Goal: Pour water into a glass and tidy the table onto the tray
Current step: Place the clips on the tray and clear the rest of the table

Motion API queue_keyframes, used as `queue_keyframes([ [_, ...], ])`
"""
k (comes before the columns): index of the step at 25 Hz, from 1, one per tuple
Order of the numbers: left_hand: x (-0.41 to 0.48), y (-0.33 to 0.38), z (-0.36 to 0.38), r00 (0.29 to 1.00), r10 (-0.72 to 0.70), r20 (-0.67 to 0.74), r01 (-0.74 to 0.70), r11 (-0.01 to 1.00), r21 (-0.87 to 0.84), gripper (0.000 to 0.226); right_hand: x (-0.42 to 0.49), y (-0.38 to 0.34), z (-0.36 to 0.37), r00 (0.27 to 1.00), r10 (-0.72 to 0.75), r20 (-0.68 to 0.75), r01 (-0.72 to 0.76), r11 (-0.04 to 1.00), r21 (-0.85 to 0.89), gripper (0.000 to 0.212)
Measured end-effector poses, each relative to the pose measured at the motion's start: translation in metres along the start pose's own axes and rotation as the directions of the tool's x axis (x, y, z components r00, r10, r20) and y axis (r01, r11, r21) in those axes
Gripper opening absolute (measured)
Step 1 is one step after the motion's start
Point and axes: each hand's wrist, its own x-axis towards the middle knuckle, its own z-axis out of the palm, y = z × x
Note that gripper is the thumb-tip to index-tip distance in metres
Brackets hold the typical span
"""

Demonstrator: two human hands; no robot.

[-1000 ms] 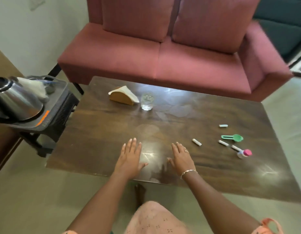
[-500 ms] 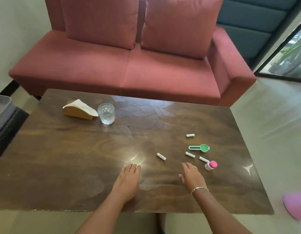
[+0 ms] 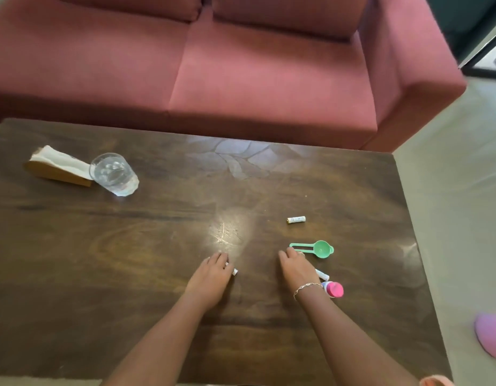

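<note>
A clear glass point(image 3: 113, 174) with water in it stands at the table's far left, beside a wooden napkin holder point(image 3: 57, 169). My left hand point(image 3: 210, 277) lies near the table's middle with its fingers curled over a white battery point(image 3: 234, 271), one end of which shows. My right hand point(image 3: 297, 270) rests flat, fingertips by the handle of a green scoop point(image 3: 315, 249). It partly covers a second battery point(image 3: 322, 274). A small pink-capped bottle point(image 3: 334, 289) sits by my right wrist. A third battery point(image 3: 296, 219) lies farther out. The tray is out of view.
The dark wooden table point(image 3: 129, 260) fills most of the view. A red sofa point(image 3: 269, 79) runs along its far edge. A pink object point(image 3: 491, 338) lies on the floor at the right.
The view swung right, taking the kettle and tray out of sight. Both hands slid forward and right: the left onto a battery, the right to the scoop and the batteries beside it.
</note>
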Motion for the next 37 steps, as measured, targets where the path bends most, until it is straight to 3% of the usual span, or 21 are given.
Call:
queue_keyframes([
  [3, 0.021, 0.009, 0.003, 0.998, 0.006, -0.063, -0.002, 0.999, 0.053, 0.044, 0.01, 0.009, 0.004, 0.998, -0.01, 0.055, 0.013, 0.999, -0.049, 0.028],
  [7, 0.036, 0.013, 0.0, 0.998, -0.039, -0.047, 0.041, 0.999, 0.035, 0.026, 0.023, 0.017, 0.016, 0.997, -0.071, -0.007, 0.071, 0.997, -0.005, 0.024],
  [12, 0.043, 0.01, 0.001, 0.999, -0.028, 0.042, 0.026, 0.999, 0.044, 0.034, 0.029, 0.018, 0.018, 0.996, -0.092, -0.015, 0.092, 0.996, -0.017, 0.021],
  [21, -0.011, -0.002, -0.042, 0.975, -0.206, 0.078, 0.219, 0.944, -0.248, 0.031, 0.006, -0.011, -0.015, 0.984, -0.112, -0.14, 0.128, 0.985, 0.112, 0.027],
  [28, -0.107, -0.056, -0.073, 0.951, -0.309, -0.028, 0.286, 0.908, -0.306, 0.031, -0.035, -0.104, -0.038, 0.912, -0.243, -0.331, 0.262, 0.965, 0.013, 0.022],
  [33, -0.186, -0.116, -0.068, 0.924, -0.371, -0.091, 0.328, 0.894, -0.306, 0.027, -0.058, -0.197, -0.045, 0.833, -0.352, -0.427, 0.335, 0.935, -0.117, 0.042],
  [37, -0.251, -0.175, -0.061, 0.905, -0.406, -0.128, 0.359, 0.889, -0.286, 0.03, -0.073, -0.284, -0.044, 0.772, -0.416, -0.48, 0.394, 0.906, -0.153, 0.04],
])
